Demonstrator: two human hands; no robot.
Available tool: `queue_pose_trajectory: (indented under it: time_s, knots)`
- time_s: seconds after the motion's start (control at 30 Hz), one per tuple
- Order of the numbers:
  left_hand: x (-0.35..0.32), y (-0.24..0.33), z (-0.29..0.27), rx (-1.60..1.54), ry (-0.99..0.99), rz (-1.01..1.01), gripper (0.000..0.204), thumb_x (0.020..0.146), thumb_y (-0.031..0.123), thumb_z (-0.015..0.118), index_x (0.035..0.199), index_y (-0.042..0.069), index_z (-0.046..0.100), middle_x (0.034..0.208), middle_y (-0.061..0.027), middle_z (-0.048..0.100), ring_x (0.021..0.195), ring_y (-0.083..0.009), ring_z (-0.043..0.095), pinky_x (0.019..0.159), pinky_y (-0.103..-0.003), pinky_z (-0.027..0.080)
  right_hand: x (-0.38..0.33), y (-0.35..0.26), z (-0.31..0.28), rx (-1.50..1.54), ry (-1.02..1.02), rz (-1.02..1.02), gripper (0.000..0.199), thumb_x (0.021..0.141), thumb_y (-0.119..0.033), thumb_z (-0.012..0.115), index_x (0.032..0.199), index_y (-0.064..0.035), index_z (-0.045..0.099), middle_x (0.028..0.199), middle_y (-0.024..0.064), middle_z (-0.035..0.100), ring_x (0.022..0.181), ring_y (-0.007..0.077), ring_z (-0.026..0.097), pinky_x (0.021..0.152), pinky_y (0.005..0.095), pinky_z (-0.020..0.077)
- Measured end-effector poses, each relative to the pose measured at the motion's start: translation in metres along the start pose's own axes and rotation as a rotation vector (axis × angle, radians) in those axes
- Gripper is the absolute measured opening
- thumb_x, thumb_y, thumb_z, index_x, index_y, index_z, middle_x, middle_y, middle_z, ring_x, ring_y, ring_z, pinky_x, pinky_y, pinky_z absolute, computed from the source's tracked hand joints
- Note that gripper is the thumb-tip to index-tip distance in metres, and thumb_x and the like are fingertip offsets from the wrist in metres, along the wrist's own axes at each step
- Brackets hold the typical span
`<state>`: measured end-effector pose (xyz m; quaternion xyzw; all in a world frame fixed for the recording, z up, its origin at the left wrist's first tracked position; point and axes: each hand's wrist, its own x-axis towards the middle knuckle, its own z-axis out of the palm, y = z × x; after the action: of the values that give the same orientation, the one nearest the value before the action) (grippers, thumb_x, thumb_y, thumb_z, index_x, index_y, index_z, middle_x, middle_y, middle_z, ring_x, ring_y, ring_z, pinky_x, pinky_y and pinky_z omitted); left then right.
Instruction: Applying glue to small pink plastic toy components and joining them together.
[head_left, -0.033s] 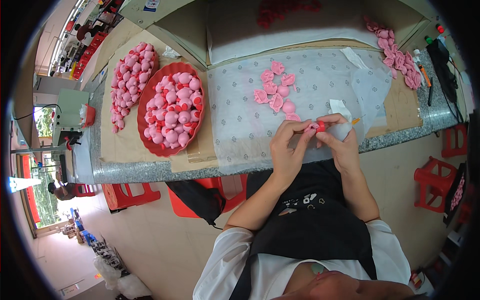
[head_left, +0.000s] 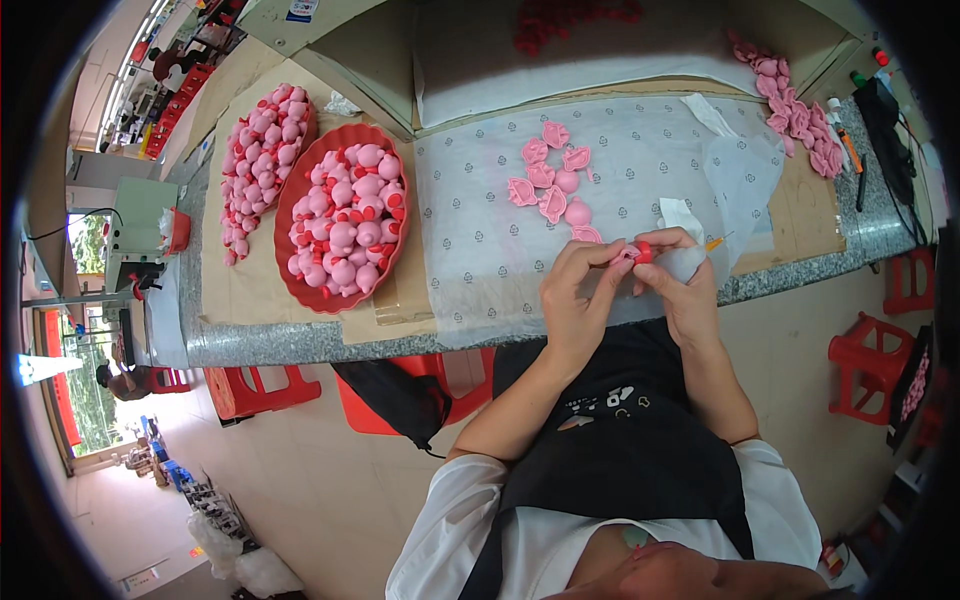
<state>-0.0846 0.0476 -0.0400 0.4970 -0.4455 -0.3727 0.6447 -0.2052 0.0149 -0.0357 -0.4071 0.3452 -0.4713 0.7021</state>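
Note:
Above the table's front edge, my left hand and my right hand meet with fingertips pinched on a small pink and red figure part. Most of the part is covered by fingers, so its shape is unclear. A whitish translucent object with a thin orange tip, seemingly a small glue bottle, is tucked in my right hand, its tip pointing away to the right. Just beyond my left fingers lie several pink cup-shaped shell pieces and round pink pieces on printed white paper.
At left, a red scalloped bowl holds many pink and red figure pieces, with another pile behind it. More pink pieces lie at far right near markers. A box-like shelf stands at the back. Red stools stand below.
Hardly anything differs; the orange tip by my right hand has shifted very slightly. Both hands keep their pinch on the part.

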Motion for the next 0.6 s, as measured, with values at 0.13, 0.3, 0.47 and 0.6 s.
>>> queue_pose_trajectory:
  time_s: [0.13,0.3,0.47,0.6]
  knots:
    - [-0.002,0.006,-0.001,0.16,-0.009,0.135,0.014,0.071,-0.001,0.058,0.085,-0.003,0.057,0.077,-0.0083,0.056,0.069,-0.0115,0.053,0.064,-0.021,0.041,-0.005,0.003,0.006,-0.17,0.035,-0.183,0.024,0.071,0.0,0.059,0.094,0.0019,0.05,0.078,0.0058,0.055,0.064,0.0081,0.05,0.054,0.02,0.0419]
    - [-0.001,0.009,-0.003,0.268,-0.008,0.229,0.014,0.072,-0.001,0.058,0.085,-0.003,0.057,0.076,-0.0081,0.056,0.068,-0.0111,0.053,0.062,-0.02,0.041,-0.007,0.006,0.015,-0.108,0.095,-0.183,0.024,0.072,-0.001,0.059,0.094,0.0013,0.05,0.081,0.006,0.054,0.064,0.007,0.05,0.053,0.0188,0.0417]
    - [0.002,0.014,-0.013,0.154,-0.053,0.068,0.013,0.073,0.0,0.057,0.086,-0.004,0.056,0.075,-0.0075,0.056,0.067,-0.0104,0.052,0.061,-0.02,0.041,-0.002,-0.011,0.015,-0.181,-0.048,-0.048,0.021,0.072,0.0,0.058,0.092,0.0011,0.051,0.076,0.0043,0.054,0.063,0.0067,0.05,0.052,0.0193,0.0417]
    - [-0.001,0.012,-0.019,-0.124,-0.155,-0.127,0.011,0.077,0.001,0.052,0.087,-0.004,0.054,0.077,-0.0048,0.055,0.07,-0.0091,0.052,0.063,-0.02,0.042,-0.006,-0.011,0.015,-0.257,-0.035,-0.051,0.02,0.068,0.001,0.059,0.087,0.0015,0.052,0.069,0.0037,0.054,0.059,0.008,0.05,0.05,0.0194,0.0402]
